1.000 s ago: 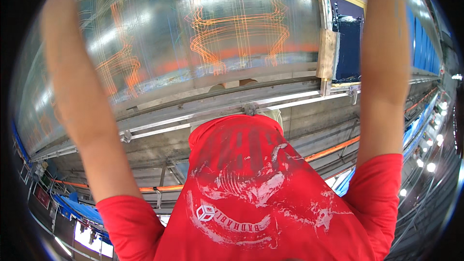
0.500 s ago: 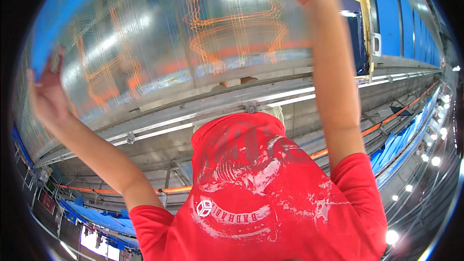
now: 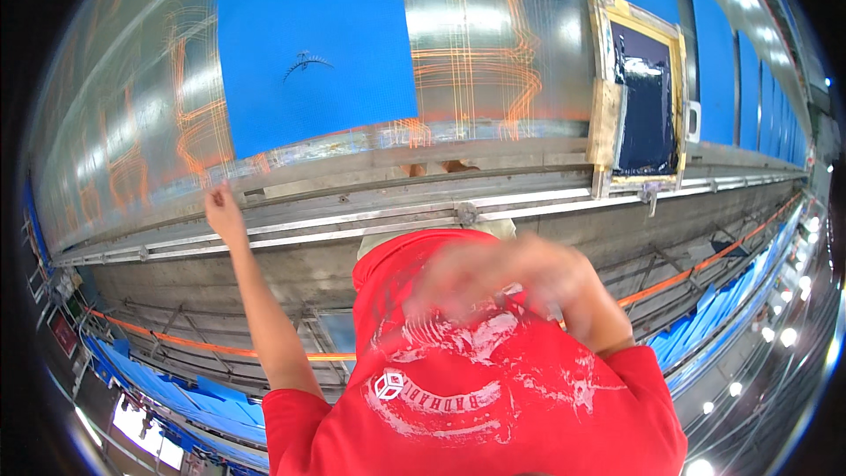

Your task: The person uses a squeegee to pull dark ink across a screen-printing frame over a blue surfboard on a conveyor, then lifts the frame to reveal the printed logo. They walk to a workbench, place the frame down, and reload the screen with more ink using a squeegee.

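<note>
A blue sheet [image 3: 313, 22] with a small dark leaf-like mark lies flat on the long metal table [image 3: 458, 18], whose surface carries orange line traces. My left hand [image 3: 222, 207] is at the table's near edge, just below the sheet's lower-left corner, fingers loosely bent, with nothing visible in them. My right hand [image 3: 476, 278] is low in front of my red shirt, smeared by motion, so its fingers are unclear. To the right, a wooden-edged screen frame [image 3: 604, 123] holding dark ink [image 3: 643, 101] rests on the table.
More blue sheets [image 3: 716, 66] line the table to the right. A metal rail [image 3: 370, 225] runs along the near edge. Behind me are an orange bar [image 3: 317, 356], a rack of blue sheets [image 3: 176, 392] and ceiling or floor-side lights [image 3: 789, 335].
The blue sheet held up at upper left half a second ago now lies on the table. Both hands have come down, the left toward the table's edge, the right toward my shirt.
</note>
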Tool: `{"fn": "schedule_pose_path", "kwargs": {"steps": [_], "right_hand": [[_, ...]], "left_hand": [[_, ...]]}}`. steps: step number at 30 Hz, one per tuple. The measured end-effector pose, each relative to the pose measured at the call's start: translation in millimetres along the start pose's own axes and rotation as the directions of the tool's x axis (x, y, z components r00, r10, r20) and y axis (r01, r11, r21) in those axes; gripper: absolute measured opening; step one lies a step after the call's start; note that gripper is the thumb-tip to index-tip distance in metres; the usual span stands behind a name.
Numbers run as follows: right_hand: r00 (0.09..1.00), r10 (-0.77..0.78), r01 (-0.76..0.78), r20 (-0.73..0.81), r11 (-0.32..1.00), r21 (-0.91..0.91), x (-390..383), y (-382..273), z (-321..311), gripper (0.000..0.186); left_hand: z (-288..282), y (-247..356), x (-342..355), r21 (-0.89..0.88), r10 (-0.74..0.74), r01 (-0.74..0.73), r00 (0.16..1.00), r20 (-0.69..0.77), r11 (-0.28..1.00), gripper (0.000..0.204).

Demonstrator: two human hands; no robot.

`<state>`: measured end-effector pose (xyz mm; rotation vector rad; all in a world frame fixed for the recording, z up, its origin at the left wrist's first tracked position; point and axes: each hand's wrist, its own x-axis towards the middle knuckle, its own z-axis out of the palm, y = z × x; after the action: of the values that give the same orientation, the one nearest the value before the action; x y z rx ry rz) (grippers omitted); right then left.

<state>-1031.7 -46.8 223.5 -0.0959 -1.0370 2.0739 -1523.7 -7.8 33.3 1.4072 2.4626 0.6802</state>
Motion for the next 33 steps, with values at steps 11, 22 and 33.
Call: {"fn": "schedule_pose_path", "kwargs": {"steps": [11, 22, 33], "right_hand": [[0.967, -0.249, 0.246, -0.061, 0.838, 0.487, 50.5, -48.0, 52.6, 0.087], [0.725, -0.265, -0.673, -0.635, -0.469, -0.572, 7.7, 48.1, -199.5, 0.058], [0.746, -0.172, -0.629, -0.643, -0.5, -0.596, -8.6, 77.4, -244.3, 0.049]], "left_hand": [[49.1, 12.1, -93.6, 0.18, 0.019, -0.026, 0.999, 0.036, 0.983, 0.03], [52.7, 12.2, -94.7, 0.177, 0.028, -0.029, 1.0, 0.008, 0.984, 0.025], [53.6, 10.0, -93.0, 0.212, 0.057, -0.06, 0.998, 0.019, 0.975, 0.027]]}}
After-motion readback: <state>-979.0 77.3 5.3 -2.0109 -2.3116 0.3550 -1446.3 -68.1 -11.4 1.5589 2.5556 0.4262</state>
